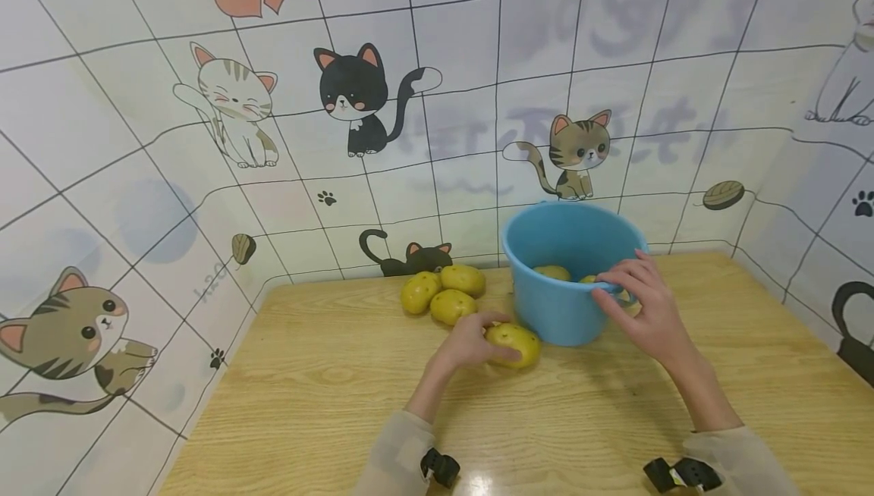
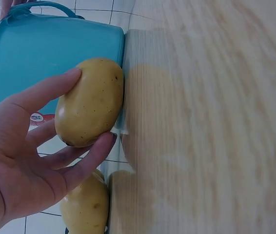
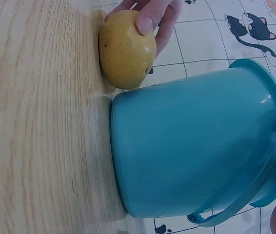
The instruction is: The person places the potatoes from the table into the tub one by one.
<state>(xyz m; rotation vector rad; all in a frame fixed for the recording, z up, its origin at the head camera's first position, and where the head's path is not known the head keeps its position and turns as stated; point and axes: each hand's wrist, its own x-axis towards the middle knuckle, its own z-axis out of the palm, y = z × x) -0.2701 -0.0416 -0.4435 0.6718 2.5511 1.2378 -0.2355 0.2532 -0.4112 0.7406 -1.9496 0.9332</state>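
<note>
My left hand (image 1: 473,341) grips a yellow potato (image 1: 515,346) between thumb and fingers, close to the tabletop. In the left wrist view the thumb lies on one side of that potato (image 2: 91,102) and the fingertips on the other. Right beside it stands a blue bucket (image 1: 556,314), upright, with potatoes (image 1: 551,273) inside. My right hand (image 1: 649,306) holds the bucket's rim on the near right side, thumb outside it. The bucket's handle (image 3: 245,195) hangs down its side in the right wrist view. Behind my left hand lie three more potatoes (image 1: 454,306) in a cluster.
The wooden table (image 1: 328,390) runs back to a wall (image 1: 464,139) covered with cat drawings and grid lines. Another wall stands to the left. A dark printed shape (image 1: 856,337) shows at the right edge. Black wrist cameras (image 1: 440,468) sit on both sleeves.
</note>
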